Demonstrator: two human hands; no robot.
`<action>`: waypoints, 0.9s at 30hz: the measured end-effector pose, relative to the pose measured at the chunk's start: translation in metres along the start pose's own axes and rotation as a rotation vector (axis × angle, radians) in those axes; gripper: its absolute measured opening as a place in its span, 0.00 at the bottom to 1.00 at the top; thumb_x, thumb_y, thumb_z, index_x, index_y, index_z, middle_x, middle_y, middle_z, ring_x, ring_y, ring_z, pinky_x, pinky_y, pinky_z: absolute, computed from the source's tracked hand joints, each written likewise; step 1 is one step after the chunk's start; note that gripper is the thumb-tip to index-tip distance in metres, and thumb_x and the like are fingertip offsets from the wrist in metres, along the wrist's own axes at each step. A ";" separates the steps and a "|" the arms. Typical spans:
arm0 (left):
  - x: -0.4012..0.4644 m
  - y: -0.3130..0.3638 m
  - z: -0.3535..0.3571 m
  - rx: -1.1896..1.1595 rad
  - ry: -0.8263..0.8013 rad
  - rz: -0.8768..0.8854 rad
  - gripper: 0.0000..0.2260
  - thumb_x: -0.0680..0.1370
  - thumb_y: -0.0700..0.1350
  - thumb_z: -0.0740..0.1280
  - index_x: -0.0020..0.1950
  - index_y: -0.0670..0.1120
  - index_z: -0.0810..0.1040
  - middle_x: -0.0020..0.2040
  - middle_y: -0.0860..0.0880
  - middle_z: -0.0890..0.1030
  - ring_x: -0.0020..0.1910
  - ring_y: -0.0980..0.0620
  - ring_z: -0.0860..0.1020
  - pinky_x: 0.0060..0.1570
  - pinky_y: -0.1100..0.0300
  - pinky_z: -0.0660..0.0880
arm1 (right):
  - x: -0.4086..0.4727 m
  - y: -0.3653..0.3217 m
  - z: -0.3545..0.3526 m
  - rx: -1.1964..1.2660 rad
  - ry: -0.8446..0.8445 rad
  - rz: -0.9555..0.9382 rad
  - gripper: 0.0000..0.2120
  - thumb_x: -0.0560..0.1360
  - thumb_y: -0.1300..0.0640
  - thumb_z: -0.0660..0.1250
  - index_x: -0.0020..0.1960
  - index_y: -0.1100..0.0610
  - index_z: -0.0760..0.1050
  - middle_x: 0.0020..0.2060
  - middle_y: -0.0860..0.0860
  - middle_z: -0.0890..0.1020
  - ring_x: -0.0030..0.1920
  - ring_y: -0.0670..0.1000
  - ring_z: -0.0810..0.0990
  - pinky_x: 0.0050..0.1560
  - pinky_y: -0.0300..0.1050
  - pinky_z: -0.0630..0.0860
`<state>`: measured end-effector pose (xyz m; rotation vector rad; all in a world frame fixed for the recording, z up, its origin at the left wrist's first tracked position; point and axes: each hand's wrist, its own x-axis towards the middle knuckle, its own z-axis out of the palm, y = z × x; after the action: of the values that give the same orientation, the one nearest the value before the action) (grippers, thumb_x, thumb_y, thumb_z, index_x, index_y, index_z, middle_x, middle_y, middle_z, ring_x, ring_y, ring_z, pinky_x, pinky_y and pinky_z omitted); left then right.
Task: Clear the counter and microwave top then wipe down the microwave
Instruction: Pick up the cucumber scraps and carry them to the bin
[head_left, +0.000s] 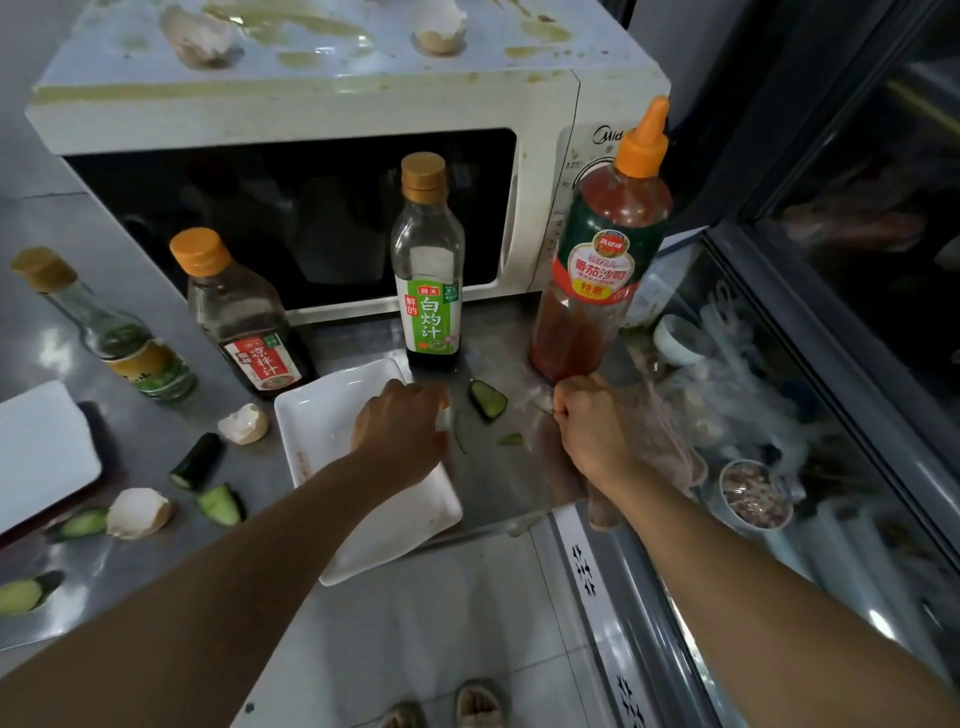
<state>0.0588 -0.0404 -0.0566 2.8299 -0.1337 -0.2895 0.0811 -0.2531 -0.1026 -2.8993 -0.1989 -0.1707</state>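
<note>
— Forearms fill the bottom of my feed, both reaching up toward the counter (498, 322). What do you read on the hands?

— I see the left hand (402, 423) at centre, lying over the far corner of the white tray (332, 410), fingers curled around a small pale scrap at its 3 o'clock side. I can't tell what the scrap is.

— And the other one?

— I see the right hand (592, 415) at about 3 o'clock from the left, closed in a fist at the foot of the ketchup bottle (602, 260). A clear plastic bag (670, 447) hangs from that fist; I can't tell whether anything else is pinched inside.

— Where's the microwave (311, 111)?

— I have it at 12 o'clock, at the back of the counter, its top smeared and carrying two eggshells (200, 36). Its dark door faces me.

— What stands in front of it?

— From 9 o'clock across: a green-labelled bottle (114, 332), a dark sauce bottle (244, 317), then a tall clear bottle (428, 265) just beyond the tray, then the ketchup.

— Scraps?

— I see a cucumber piece (488, 399) between the hands. More cucumber and two eggshell halves lie at 8 o'clock, near a white board (41, 452) at the left edge.
</note>
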 end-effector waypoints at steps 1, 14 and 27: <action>0.000 -0.001 0.002 0.003 0.006 -0.002 0.15 0.76 0.46 0.67 0.62 0.49 0.74 0.58 0.48 0.79 0.60 0.47 0.73 0.55 0.52 0.73 | 0.001 0.001 0.002 -0.021 0.021 -0.021 0.08 0.65 0.71 0.69 0.34 0.60 0.75 0.33 0.56 0.79 0.39 0.57 0.77 0.33 0.46 0.71; 0.003 0.002 0.007 -0.011 0.054 -0.023 0.12 0.76 0.45 0.67 0.59 0.49 0.77 0.58 0.48 0.79 0.59 0.48 0.72 0.55 0.53 0.72 | 0.002 0.000 0.005 -0.098 0.079 -0.127 0.14 0.60 0.72 0.71 0.42 0.59 0.76 0.35 0.56 0.80 0.39 0.58 0.77 0.37 0.48 0.71; -0.011 -0.002 -0.004 -0.024 0.069 -0.021 0.14 0.76 0.46 0.68 0.61 0.49 0.76 0.60 0.48 0.79 0.61 0.48 0.71 0.58 0.52 0.72 | -0.014 -0.030 0.018 0.227 -0.133 -0.130 0.07 0.73 0.66 0.63 0.47 0.59 0.78 0.45 0.56 0.80 0.49 0.58 0.75 0.44 0.41 0.58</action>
<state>0.0487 -0.0360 -0.0519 2.8153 -0.0861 -0.1966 0.0650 -0.2221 -0.1150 -2.6734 -0.4035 0.0226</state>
